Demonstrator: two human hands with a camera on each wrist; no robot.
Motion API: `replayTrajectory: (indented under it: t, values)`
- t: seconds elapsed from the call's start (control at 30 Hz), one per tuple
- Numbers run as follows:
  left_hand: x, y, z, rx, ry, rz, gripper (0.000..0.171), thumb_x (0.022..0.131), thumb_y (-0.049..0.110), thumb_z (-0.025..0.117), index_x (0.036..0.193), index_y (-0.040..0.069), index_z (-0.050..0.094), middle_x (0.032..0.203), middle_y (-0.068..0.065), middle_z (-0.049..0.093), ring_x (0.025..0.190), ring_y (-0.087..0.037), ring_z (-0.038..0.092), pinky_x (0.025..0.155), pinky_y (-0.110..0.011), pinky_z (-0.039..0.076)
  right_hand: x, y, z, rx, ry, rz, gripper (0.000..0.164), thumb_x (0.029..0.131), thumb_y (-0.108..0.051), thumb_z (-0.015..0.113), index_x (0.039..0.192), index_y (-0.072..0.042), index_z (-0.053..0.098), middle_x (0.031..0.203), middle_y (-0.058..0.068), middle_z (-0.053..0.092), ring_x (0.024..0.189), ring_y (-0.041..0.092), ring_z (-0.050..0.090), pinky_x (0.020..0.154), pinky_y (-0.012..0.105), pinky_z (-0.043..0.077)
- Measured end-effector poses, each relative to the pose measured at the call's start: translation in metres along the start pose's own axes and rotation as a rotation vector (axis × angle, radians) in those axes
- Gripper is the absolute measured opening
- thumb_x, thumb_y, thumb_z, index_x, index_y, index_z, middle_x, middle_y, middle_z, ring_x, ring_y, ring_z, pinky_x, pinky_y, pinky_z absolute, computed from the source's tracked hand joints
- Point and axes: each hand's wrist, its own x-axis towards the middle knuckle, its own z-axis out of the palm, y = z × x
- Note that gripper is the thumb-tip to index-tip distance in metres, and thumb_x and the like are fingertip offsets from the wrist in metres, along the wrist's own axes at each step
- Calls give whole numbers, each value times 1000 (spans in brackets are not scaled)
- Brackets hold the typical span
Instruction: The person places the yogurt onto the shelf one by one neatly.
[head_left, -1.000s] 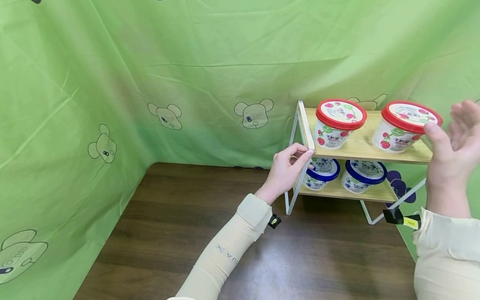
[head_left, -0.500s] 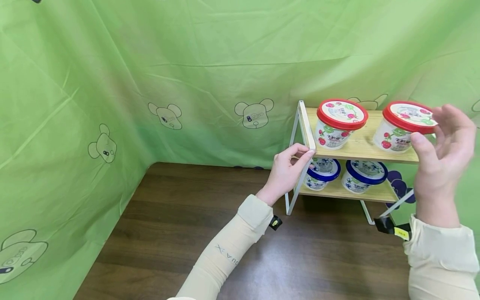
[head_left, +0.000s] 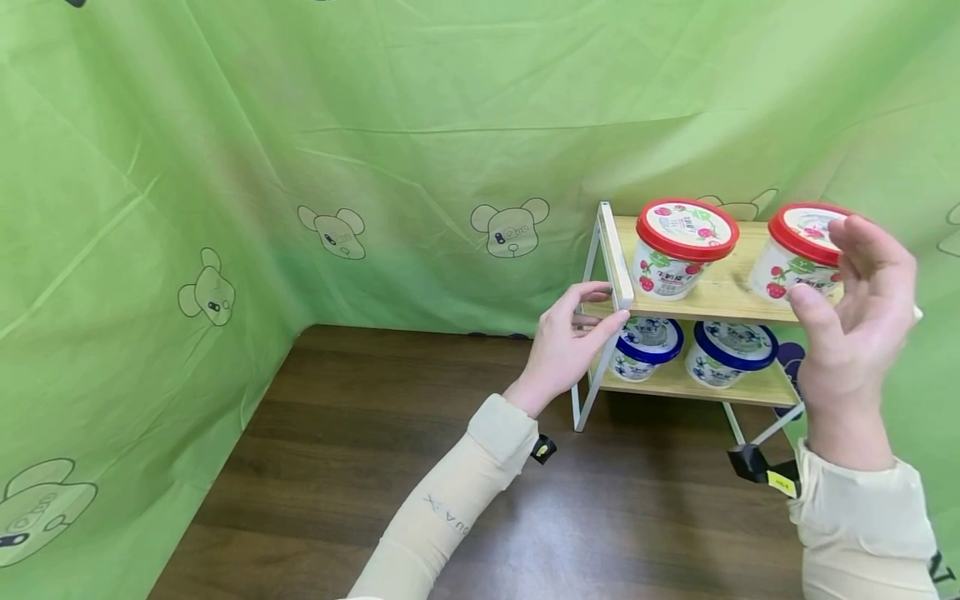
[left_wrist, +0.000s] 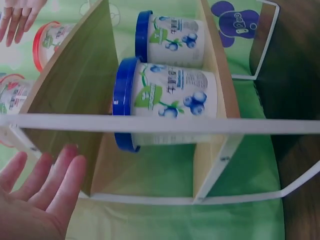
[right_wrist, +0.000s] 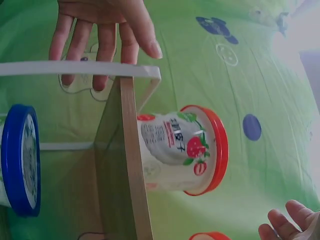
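My left hand [head_left: 562, 354] is at the front left corner of a small two-tier shelf [head_left: 723, 287] with a white metal frame. Its fingers are extended and spread around the frame; the left wrist view shows the straight fingers [left_wrist: 52, 185] beside the bar. My right hand [head_left: 855, 342], relaxed and empty, hovers in front of the right red-lidded strawberry tub [head_left: 776, 271] and partly hides it. The other red-lidded tub [head_left: 666, 273] stands left of it on the upper board. Two blue-lidded blueberry tubs [head_left: 645, 346] [head_left: 712, 369] stand on the lower board.
The shelf stands on a dark wood-grain table [head_left: 337, 467]. Green fabric [head_left: 420, 100] printed with bear heads hangs behind and at the sides. The frame's front right leg [head_left: 776, 423] slants down near my right wrist.
My right hand has moved left, now overlapping the right strawberry tub in view. My left fingers have loosened from pinching the frame corner. The tubs keep their places on the shelf.
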Motion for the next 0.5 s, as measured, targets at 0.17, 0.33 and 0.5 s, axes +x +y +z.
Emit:
replayTrajectory:
  t: [0.17, 0.33, 0.5]
  values:
    - [-3, -4, -14, 51, 19, 14, 47, 99, 41, 68, 139, 18, 56, 128, 5, 63, 111, -12, 64, 94, -27, 52, -7, -1, 4, 50, -17, 15, 67, 69, -2, 83, 128, 13, 56, 129, 24, 53, 125, 34, 47, 114, 32, 30]
    - [-7, -6, -38, 172, 37, 23, 51, 98, 48, 66, 141, 21, 55, 135, 8, 60, 126, -6, 53, 105, -31, 42, -18, -5, 16, 101, -33, 33, 63, 71, -2, 85, 127, 13, 58, 130, 26, 55, 125, 35, 48, 113, 33, 32]
    - [-12, -9, -63, 268, 47, 32, 58, 97, 54, 65, 143, 20, 54, 140, 9, 57, 131, -3, 46, 108, -30, 37, -29, -10, 28, 91, -109, 46, 60, 77, -6, 83, 129, 11, 59, 134, 23, 56, 128, 36, 45, 116, 35, 29]
